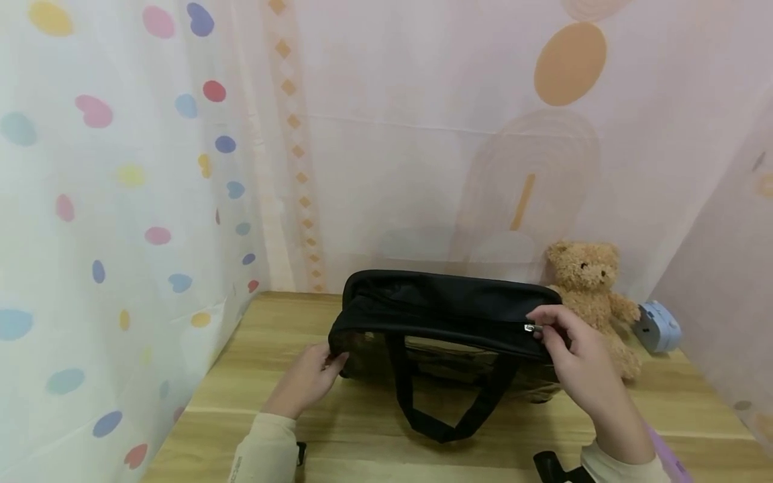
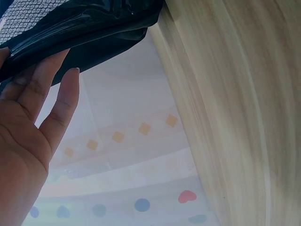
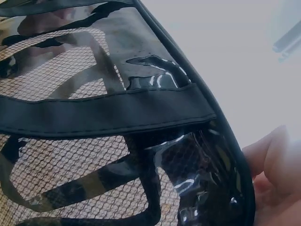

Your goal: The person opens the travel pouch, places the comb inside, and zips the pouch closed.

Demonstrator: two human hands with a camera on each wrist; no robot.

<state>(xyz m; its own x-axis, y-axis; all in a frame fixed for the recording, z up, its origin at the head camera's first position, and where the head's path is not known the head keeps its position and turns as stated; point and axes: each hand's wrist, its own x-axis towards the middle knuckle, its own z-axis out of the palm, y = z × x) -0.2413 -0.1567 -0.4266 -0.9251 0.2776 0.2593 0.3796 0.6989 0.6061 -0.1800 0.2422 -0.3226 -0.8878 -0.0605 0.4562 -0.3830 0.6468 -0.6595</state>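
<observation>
A black bag (image 1: 453, 298) with clear plastic panels lies across the wooden table, its strap handle (image 1: 443, 429) hanging toward me. At its left end, my left hand (image 1: 308, 379) grips the corner. Fingers (image 2: 68, 96) of that hand reach along the bag's dark edge (image 2: 106, 52) in the left wrist view. My right hand (image 1: 580, 352) pinches the metal zipper pull (image 1: 531, 328) near the bag's top right end. Mesh (image 3: 89, 165) shows through the clear panel in the right wrist view, where the right hand (image 3: 275, 179) is only partly visible and its fingertips are hidden.
Behind the bag's right end sits a tan teddy bear (image 1: 588, 295). A light blue object (image 1: 658, 327) stands beside the bear. Patterned curtains (image 1: 386, 168) hang around the wooden table (image 1: 266, 335). Near my right wrist lies a black object (image 1: 548, 465).
</observation>
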